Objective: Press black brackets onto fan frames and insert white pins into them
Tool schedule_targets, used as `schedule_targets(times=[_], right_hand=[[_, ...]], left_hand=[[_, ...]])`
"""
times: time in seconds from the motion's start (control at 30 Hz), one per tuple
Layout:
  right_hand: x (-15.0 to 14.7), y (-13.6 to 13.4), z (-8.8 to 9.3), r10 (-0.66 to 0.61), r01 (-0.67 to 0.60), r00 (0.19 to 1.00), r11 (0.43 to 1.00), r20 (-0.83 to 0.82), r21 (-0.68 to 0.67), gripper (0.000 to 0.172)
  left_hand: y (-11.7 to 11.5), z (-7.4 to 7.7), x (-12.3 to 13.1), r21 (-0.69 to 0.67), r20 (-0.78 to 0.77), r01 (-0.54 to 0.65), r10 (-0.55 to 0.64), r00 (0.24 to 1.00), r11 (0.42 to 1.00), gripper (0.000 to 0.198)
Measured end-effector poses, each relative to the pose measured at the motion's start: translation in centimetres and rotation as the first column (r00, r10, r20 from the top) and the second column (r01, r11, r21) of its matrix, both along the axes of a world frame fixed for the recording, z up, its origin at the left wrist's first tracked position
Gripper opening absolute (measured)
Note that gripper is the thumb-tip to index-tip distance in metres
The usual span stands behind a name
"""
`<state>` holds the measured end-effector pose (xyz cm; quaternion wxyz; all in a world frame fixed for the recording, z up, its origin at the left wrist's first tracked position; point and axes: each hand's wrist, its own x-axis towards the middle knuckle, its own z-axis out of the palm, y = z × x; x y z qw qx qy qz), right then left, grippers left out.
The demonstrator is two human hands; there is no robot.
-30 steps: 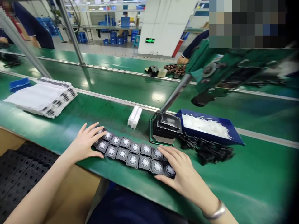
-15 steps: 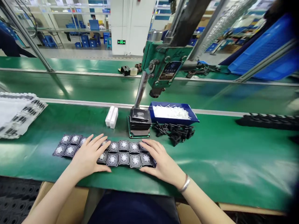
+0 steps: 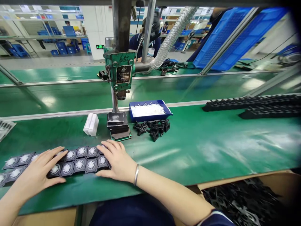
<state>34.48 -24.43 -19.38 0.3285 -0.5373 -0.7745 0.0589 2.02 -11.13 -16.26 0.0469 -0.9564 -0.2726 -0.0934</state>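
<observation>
Small square black fans [image 3: 80, 164] with white bladed centres lie side by side in two rows on the green table. My left hand [image 3: 39, 168] reaches over the rows, fingers at the far edge and thumb at the near edge, covering some fans. My right hand [image 3: 118, 161] grips the right end the same way. More fans continue left of my left hand. Just beyond my right hand stands a green press [image 3: 122, 67] with black plates [image 3: 116, 118] on its base. Two white blocks [image 3: 91, 125] stand together left of it.
A blue tray [image 3: 134, 118] of thin white pieces sits right of the press, with loose black parts [image 3: 154, 127] before it. Long black strips [image 3: 235, 103] lie far right. Below the table edge, a box [image 3: 207, 183] holds dark parts. A large blue crate [image 3: 218, 40] leans behind.
My view has swung right. Both hands and the fan rows have shifted left relative to the press and white blocks. The grip looks the same.
</observation>
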Motion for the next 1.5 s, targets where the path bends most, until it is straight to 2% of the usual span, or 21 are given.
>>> schedule_targets(times=[0.07, 0.13, 0.17, 0.23, 0.3, 0.37, 0.43, 0.5, 0.6, 0.7, 0.73, 0.8, 0.87, 0.93, 1.1, 1.23, 1.5], right_hand=[[1.3, -0.5, 1.1, -0.048, 0.048, 0.999, 0.998, -0.005, 0.041, 0.081], [4.0, -1.5, 1.7, -0.198, 0.199, 0.980, 0.972, -0.026, 0.128, 0.059], [5.7, -2.1, 1.6, -0.296, 0.299, 0.954, 0.937, -0.046, 0.178, 0.047], [9.6, -3.2, 0.5, -0.472, 0.487, 0.874, 0.841, -0.118, 0.238, 0.037], [13.3, -4.0, -1.4, -0.618, 0.620, 0.780, 0.745, -0.092, 0.246, 0.043], [15.9, -4.5, -3.5, -0.652, 0.637, 0.758, 0.739, -0.001, 0.218, 0.050], [17.3, -4.9, -5.1, -0.619, 0.607, 0.784, 0.779, 0.039, 0.157, 0.048], [17.6, -5.3, -5.6, -0.584, 0.581, 0.811, 0.809, 0.013, 0.092, 0.041], [17.2, -6.0, -4.9, -0.560, 0.562, 0.820, 0.827, -0.121, -0.015, 0.035], [17.0, -6.5, -3.4, -0.500, 0.491, 0.828, 0.865, -0.255, -0.102, 0.033], [17.0, -6.5, -3.0, -0.450, 0.429, 0.843, 0.893, -0.294, -0.137, 0.033], [17.3, -6.5, -2.5, -0.302, 0.221, 0.876, 0.944, -0.375, -0.244, 0.033], [17.5, -6.0, -2.4, -0.140, -0.017, 0.893, 0.939, -0.427, -0.345, 0.030], [17.7, -5.1, -2.6, -0.024, -0.132, 0.921, 0.921, -0.390, -0.367, 0.029], [17.3, -2.6, -3.2, 0.122, -0.183, 0.953, 0.962, -0.277, -0.205, 0.028], [16.9, -1.6, -3.9, 0.177, -0.207, 0.957, 0.972, -0.230, -0.115, 0.025], [17.4, -2.3, -4.3, 0.221, -0.260, 0.934, 0.960, -0.281, -0.107, 0.017]], left_hand=[[-0.1, 0.4, -0.1, 0.009, 0.008, -0.014, 0.014, 1.000, 1.000, 0.081], [-0.9, 0.9, 0.5, 0.045, 0.028, -0.025, 0.023, 0.999, 0.999, 0.085], [-1.5, 1.2, 1.2, 0.063, 0.044, -0.028, 0.025, 0.999, 0.998, 0.087], [-3.3, 1.7, 3.1, 0.087, 0.071, -0.023, 0.017, 0.997, 0.996, 0.090], [-5.2, 2.0, 6.0, 0.080, 0.069, 0.014, -0.019, 0.997, 0.997, 0.091], [-6.7, 2.2, 9.3, 0.046, 0.078, 0.089, -0.092, 0.993, 0.995, 0.093], [-7.4, 2.6, 12.8, 0.018, 0.132, 0.110, -0.112, 0.985, 0.994, 0.086], [-6.8, 3.1, 15.9, -0.025, 0.203, 0.092, -0.085, 0.975, 0.995, 0.078], [-4.0, 4.0, 20.0, -0.071, 0.251, 0.073, -0.053, 0.967, 0.995, 0.081], [-0.6, 5.0, 23.5, -0.076, 0.186, 0.093, -0.077, 0.979, 0.993, 0.100], [0.4, 5.3, 24.6, -0.093, 0.143, 0.101, -0.087, 0.986, 0.990, 0.105], [1.8, 6.0, 26.5, -0.151, 0.030, 0.105, -0.102, 0.994, 0.983, 0.109], [2.6, 6.5, 28.0, -0.196, -0.102, 0.088, -0.110, 0.989, 0.977, 0.105], [2.8, 7.0, 29.0, -0.199, -0.208, 0.075, -0.117, 0.971, 0.977, 0.102], [2.3, 7.5, 30.0, -0.187, -0.259, 0.044, -0.092, 0.962, 0.981, 0.097], [1.8, 7.3, 30.5, -0.195, -0.220, -0.021, -0.023, 0.975, 0.981, 0.091], [1.2, 6.5, 31.1, -0.219, -0.149, -0.103, 0.071, 0.986, 0.970, 0.089]])
